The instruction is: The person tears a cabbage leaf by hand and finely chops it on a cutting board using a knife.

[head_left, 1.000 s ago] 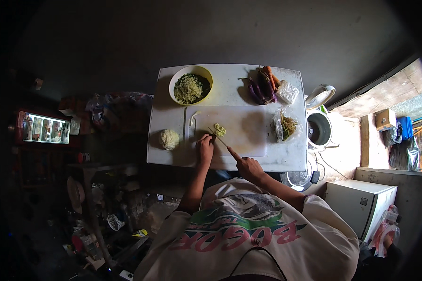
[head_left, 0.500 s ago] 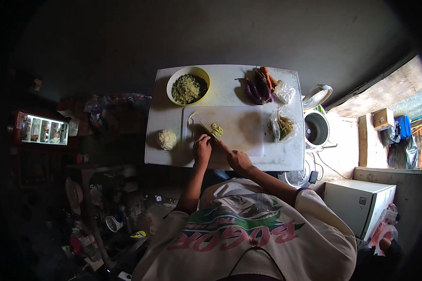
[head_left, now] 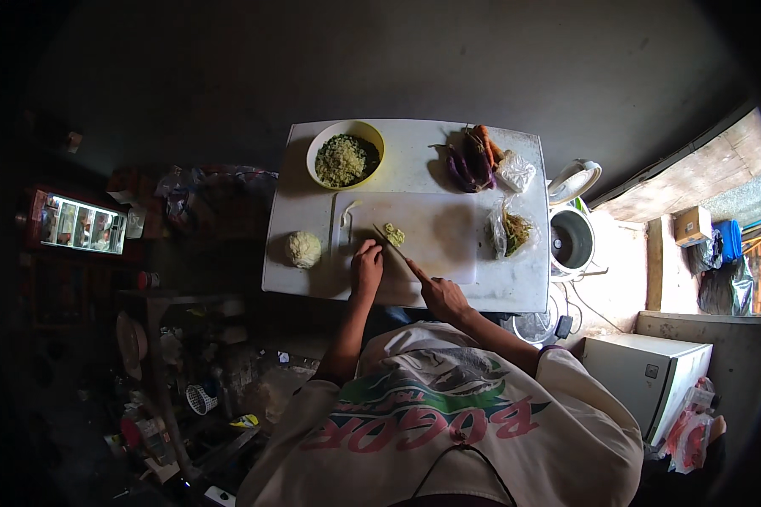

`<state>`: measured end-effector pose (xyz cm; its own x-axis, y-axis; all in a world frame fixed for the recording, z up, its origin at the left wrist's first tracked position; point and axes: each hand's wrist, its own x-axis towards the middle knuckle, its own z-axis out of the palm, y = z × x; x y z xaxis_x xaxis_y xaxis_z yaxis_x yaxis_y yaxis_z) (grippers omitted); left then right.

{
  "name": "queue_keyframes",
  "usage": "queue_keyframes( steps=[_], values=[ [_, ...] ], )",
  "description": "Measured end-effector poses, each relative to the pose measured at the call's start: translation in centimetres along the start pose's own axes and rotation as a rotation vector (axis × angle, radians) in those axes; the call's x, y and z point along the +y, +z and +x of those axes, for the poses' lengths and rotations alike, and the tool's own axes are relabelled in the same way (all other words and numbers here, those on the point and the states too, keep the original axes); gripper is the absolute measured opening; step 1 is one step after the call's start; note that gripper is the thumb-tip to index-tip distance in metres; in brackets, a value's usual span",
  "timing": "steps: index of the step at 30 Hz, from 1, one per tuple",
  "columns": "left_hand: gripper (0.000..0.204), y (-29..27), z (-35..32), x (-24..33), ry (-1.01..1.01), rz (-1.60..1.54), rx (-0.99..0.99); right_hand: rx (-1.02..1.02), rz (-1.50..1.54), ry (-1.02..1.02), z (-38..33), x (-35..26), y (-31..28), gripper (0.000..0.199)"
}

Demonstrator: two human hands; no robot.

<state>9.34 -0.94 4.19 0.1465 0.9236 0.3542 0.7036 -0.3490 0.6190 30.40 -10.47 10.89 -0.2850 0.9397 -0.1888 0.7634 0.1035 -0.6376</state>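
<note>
My right hand (head_left: pixel 445 297) grips a knife (head_left: pixel 392 244) by its handle, the blade slanting up and left over the white cutting board (head_left: pixel 457 262). Close to the blade's left side, my left hand (head_left: pixel 367 267) rests on the board with its fingers curled; whatever they press on is hidden. Beyond the blade lies a small pile of pale green cut pieces (head_left: pixel 393 235). A pale strip of vegetable (head_left: pixel 347 213) is near the board's upper left corner. Left of the board sits a whitish round head of cabbage (head_left: pixel 303 249).
A yellow bowl (head_left: pixel 380 160) of chopped greens stands at the table's far left. Purple eggplants (head_left: pixel 460 171), carrots (head_left: pixel 484 139) and a white wrapped bundle (head_left: pixel 517 171) lie far right. A plastic bag of greens (head_left: pixel 511 232) is beside the board; an open pot (head_left: pixel 572 241) stands beyond the table's right edge.
The knife and my right hand have shifted slightly right and toward me, and the blade stands a little steeper across the board. My left hand stays almost in place.
</note>
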Motion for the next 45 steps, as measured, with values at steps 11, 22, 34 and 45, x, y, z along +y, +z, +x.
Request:
queue_keyframes(
  steps=[11, 22, 34, 45],
  values=[
    [0.028, 0.0, 0.0, -0.2, -0.093, 0.035, -0.041, -0.098, -0.02, 0.027, -1.1, -1.6, -2.2, 0.084],
    [0.018, 0.0, -0.1, 0.8, -0.087, 0.016, -0.005, -0.063, -0.002, 0.035, -0.4, 0.2, 1.1, 0.08],
    [0.016, 1.0, -0.7, -1.0, -0.11, 0.0, 0.045, -0.037, 0.01, 0.017, 1.8, -0.6, 0.9, 0.077],
    [0.011, 0.1, -0.1, 0.4, -0.096, -0.052, 0.019, -0.024, 0.016, 0.025, 0.7, 0.4, -0.2, 0.077]
  ],
)
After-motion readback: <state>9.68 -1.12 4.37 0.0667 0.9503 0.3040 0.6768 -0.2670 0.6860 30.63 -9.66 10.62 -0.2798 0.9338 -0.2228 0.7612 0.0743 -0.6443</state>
